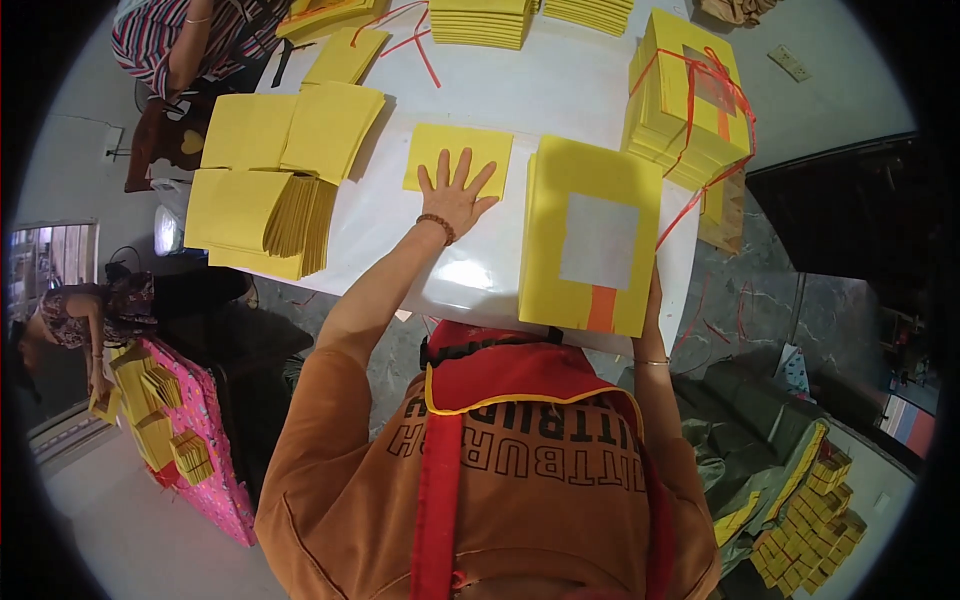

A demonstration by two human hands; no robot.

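My left hand (455, 200) lies flat with its fingers spread on a yellow paper sheet (490, 144) near the middle of the white table. To its right stands a tall stack of yellow paper (590, 165), its top sheet bearing a grey-silver square and an orange strip. My right hand (654, 300) is at the right side of that stack, close to the table's near edge. The stack and the viewing angle hide its fingers. Left of my left hand, several thick piles of folded yellow paper (240, 205) lean against each other.
A yellow stack (665, 90) tied with red ribbon stands at the table's far right. More yellow piles (480, 22) and loose red ribbon (425, 55) lie at the back. One person (190, 45) is at the far left; another (90, 320) handles yellow paper by a pink-covered table (215, 440).
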